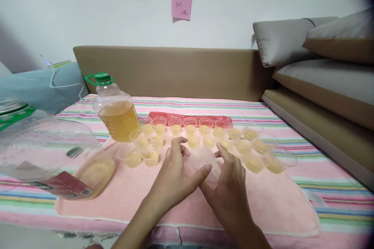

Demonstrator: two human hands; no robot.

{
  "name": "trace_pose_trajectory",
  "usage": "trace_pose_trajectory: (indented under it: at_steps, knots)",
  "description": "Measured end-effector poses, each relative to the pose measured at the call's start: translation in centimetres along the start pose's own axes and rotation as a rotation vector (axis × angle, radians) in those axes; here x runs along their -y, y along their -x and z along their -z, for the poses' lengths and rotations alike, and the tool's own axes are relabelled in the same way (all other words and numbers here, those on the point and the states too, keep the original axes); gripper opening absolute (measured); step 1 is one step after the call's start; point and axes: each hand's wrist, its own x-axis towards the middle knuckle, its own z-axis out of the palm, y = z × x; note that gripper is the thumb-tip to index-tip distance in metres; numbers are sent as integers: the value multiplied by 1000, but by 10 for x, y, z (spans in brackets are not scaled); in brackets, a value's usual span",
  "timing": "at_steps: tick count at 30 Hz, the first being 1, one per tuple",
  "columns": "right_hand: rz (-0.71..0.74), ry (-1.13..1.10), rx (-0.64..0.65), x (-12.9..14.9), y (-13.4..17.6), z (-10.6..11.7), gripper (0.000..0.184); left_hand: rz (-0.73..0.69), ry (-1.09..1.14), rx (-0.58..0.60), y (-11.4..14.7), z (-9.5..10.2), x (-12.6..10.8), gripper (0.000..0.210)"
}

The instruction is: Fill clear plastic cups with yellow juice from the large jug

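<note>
You worked over a striped sheet (350, 210) bearing a pink mat (271, 206). A large bottle (55, 149) stood at the mat's left edge, a fuller bottle (117, 113) near its far-left corner. Your left hand (179, 171) and right hand (229, 177) held a clear cup (201, 156) above the mat's middle, fingers clamped on its sides. Filled cups (206, 126) lined the far edge.

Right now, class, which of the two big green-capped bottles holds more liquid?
The farther bottle, closer to the brown backboard: its yellow liquid reaches about halfway, while the nearer bottle, at left, holds only a shallow layer.
</note>
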Motion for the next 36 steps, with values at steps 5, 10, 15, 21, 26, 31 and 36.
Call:
trace_pose_trajectory:
  at_steps: [5, 10, 15, 21, 26, 31, 36]
  knots:
    - [-22, -18, 18, -1, 1, -1, 63, -31, -20, -39, 1, 2, 0, 71]
    - [-49, -56, 46, -2, 2, -1, 67, -109, -23, -107, 1, 10, 1, 65]
    - [-110, -98, 102, -1, 4, 0, 72, -110, -16, -157, 1, 18, 3, 67]
    - [-179, -167, 155, 2, 6, 1, 75, -135, 9, -183, 1, 23, 5, 62]
    - [-200, -201, 174, -1, 7, 0, 70, -187, 15, -252, 3, 29, -1, 58]
    - [-238, -250, 153, -9, -3, 12, 62, -245, 37, -354, 8, 59, -4, 60]
    - [-277, -271, 68, -22, -25, 45, 60, -159, -15, -295, 7, 78, 9, 61]
